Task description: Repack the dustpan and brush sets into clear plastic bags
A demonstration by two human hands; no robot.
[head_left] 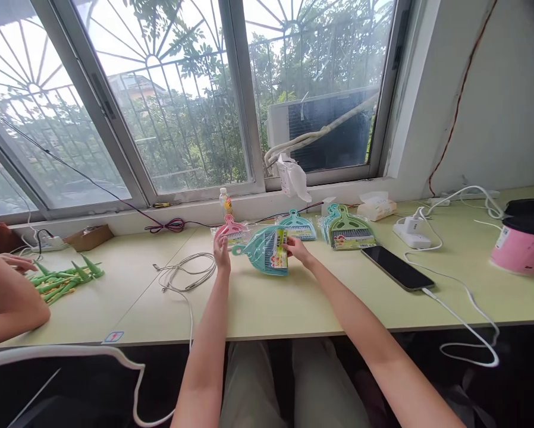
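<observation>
My right hand [296, 248] grips the brush side of a teal dustpan and brush set [262, 252] in clear plastic wrap, tilted up over the table. A yellow-green label with pictures runs along its bristles. Beside the set's handle, my left hand [222, 255] is raised with its fingers extended; whether it touches the handle I cannot tell. Just behind lies a pink dustpan set [232, 229], partly hidden by my left hand and the teal set. Another teal set [299, 226] lies farther back, and a stack of green and teal sets [349, 229] is to the right.
A black phone [398, 267] on a white cable lies right, near a power strip [410, 235] and pink container [523, 244]. A coiled cable [189, 272] lies left. A co-worker's arm [12, 285] rests by green pieces [66, 279]. A bottle [225, 202] stands by the window.
</observation>
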